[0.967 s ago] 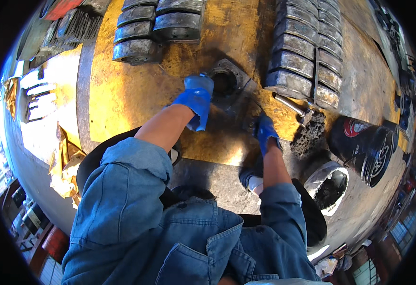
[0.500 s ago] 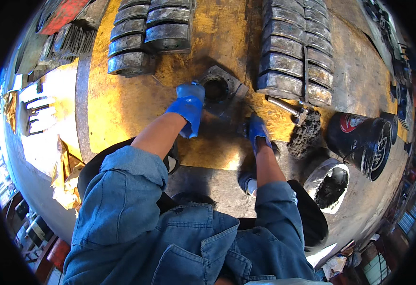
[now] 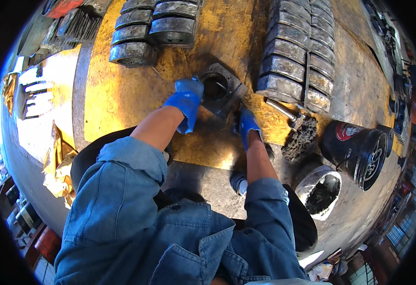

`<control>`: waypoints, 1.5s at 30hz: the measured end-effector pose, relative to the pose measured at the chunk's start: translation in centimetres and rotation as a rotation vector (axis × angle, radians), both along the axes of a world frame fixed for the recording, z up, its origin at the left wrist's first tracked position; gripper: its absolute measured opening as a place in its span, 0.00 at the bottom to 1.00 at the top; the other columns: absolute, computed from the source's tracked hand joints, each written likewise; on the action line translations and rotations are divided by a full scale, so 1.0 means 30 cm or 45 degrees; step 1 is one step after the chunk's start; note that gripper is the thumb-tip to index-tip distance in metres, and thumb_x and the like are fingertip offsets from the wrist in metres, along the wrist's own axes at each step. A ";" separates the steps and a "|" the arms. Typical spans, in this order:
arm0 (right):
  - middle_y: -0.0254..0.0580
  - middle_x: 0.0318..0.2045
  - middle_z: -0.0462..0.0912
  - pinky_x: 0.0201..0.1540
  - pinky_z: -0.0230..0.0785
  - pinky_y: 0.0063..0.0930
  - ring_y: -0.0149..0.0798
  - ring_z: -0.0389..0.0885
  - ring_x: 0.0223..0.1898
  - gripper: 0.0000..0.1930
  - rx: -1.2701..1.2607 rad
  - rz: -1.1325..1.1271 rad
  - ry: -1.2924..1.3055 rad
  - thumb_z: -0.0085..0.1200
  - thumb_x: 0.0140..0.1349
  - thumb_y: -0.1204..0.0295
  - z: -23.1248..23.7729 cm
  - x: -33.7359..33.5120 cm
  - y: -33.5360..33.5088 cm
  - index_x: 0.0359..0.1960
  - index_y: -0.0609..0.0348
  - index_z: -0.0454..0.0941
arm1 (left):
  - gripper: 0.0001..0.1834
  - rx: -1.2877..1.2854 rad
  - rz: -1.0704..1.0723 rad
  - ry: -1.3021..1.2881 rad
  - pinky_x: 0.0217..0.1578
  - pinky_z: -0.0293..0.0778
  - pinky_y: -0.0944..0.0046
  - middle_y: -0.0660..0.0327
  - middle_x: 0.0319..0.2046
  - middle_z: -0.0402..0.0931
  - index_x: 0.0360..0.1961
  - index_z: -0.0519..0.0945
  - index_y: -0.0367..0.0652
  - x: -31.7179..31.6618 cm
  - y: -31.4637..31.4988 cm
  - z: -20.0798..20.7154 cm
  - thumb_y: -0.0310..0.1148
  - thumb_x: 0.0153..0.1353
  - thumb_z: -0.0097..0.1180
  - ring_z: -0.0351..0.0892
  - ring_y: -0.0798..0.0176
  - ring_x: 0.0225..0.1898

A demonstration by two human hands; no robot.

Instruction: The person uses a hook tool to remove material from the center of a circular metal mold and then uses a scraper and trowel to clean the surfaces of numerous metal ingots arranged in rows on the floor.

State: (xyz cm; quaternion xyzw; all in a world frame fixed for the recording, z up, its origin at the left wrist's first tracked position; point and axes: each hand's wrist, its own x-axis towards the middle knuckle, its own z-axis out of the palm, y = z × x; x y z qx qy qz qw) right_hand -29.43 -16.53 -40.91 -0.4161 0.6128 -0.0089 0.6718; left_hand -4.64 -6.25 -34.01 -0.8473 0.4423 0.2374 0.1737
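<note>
A dark, greasy metal block [image 3: 230, 80] with a large round bore lies on the yellow, stained work surface in front of me. My left hand [image 3: 187, 97], in a blue glove, is closed at the block's left side, the fingers curled against its edge. My right hand [image 3: 248, 124], gloved in blue too, is at the block's lower right side. Its fingers look drawn together, but shadow hides their tips and what they grip. A small bright glint shows inside the bore.
Rows of similar curved metal blocks stand at far left [image 3: 172, 31] and far right [image 3: 284, 52]. Right of me are a metal-handled hammer [image 3: 280, 108], a dark debris heap [image 3: 300, 137], a black bucket [image 3: 343, 147] and a white container [image 3: 305, 185] of black material. Crumpled yellow paper [image 3: 58, 166] lies left.
The whole view has turned slightly. My right hand has shifted a little left, nearer the block, and a glint now shows in the bore. My left hand remains at the block's left edge.
</note>
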 end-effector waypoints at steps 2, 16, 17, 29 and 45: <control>0.35 0.16 0.73 0.16 0.60 0.30 0.33 0.67 0.14 0.18 0.049 0.072 0.128 0.41 0.71 0.54 -0.034 -0.070 -0.011 0.32 0.50 0.78 | 0.20 0.042 -0.004 -0.008 0.41 0.79 0.50 0.54 0.45 0.84 0.54 0.78 0.37 0.010 0.023 -0.018 0.34 0.62 0.54 0.84 0.49 0.46; 0.37 0.16 0.73 0.17 0.63 0.32 0.35 0.68 0.13 0.21 0.259 -0.104 0.187 0.38 0.71 0.52 0.093 -0.078 -0.019 0.32 0.52 0.77 | 0.23 0.125 -0.018 0.057 0.43 0.77 0.47 0.55 0.49 0.83 0.58 0.75 0.36 0.019 -0.001 0.015 0.34 0.63 0.53 0.83 0.51 0.49; 0.37 0.16 0.73 0.17 0.62 0.32 0.35 0.68 0.13 0.21 0.267 -0.106 0.151 0.38 0.71 0.51 0.120 -0.045 -0.005 0.32 0.52 0.77 | 0.23 0.141 -0.003 0.084 0.43 0.77 0.47 0.55 0.49 0.83 0.59 0.75 0.36 0.029 0.000 0.018 0.34 0.63 0.54 0.83 0.50 0.49; 0.31 0.12 0.68 0.11 0.55 0.28 0.32 0.64 0.10 0.20 0.316 -0.240 0.111 0.39 0.72 0.52 0.076 -0.064 0.018 0.31 0.49 0.77 | 0.24 0.177 -0.017 0.161 0.44 0.77 0.48 0.55 0.54 0.80 0.59 0.74 0.35 0.018 0.002 0.031 0.34 0.63 0.54 0.82 0.49 0.51; 0.35 0.18 0.74 0.19 0.63 0.30 0.34 0.69 0.15 0.21 -0.120 0.233 0.093 0.39 0.72 0.52 0.079 0.053 0.036 0.32 0.51 0.79 | 0.19 0.113 -0.013 0.093 0.42 0.79 0.51 0.55 0.50 0.82 0.54 0.80 0.39 0.002 -0.007 0.013 0.33 0.63 0.53 0.83 0.51 0.50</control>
